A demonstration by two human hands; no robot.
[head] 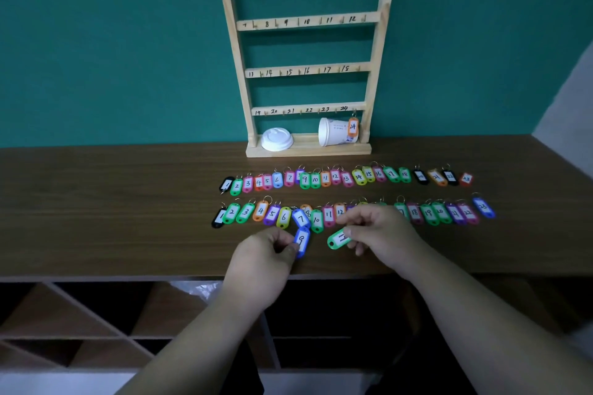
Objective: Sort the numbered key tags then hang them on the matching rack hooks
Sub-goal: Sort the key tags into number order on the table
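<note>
A blue tag (301, 240) marked "9" was pinched along its lower left edge by the left grip (266, 253), with most of the tag showing above and to the right of the fingertips. Its long axis ran almost straight away from the person, and the digit was read upright.

A green tag (339, 238) was pinched at its right end by the right grip (378, 234). Its long axis was tilted, with the holed end pointed down and to the left. The first digit was read as "1"; the second was partly covered and could not be told.

Both tags were held just above the desk (112, 202), near its front edge and just in front of the near row (260, 210) of coloured tags. That row was numbered upward from 1 on the left, and its middle was hidden by the right grip. A far row (358, 176) was numbered the same way.

Behind the rows a wooden rack (306, 70) was stood, with 1 to 24 handwritten across four rails. An orange tag (353, 127) marked "24" was hung under the number 24.
</note>
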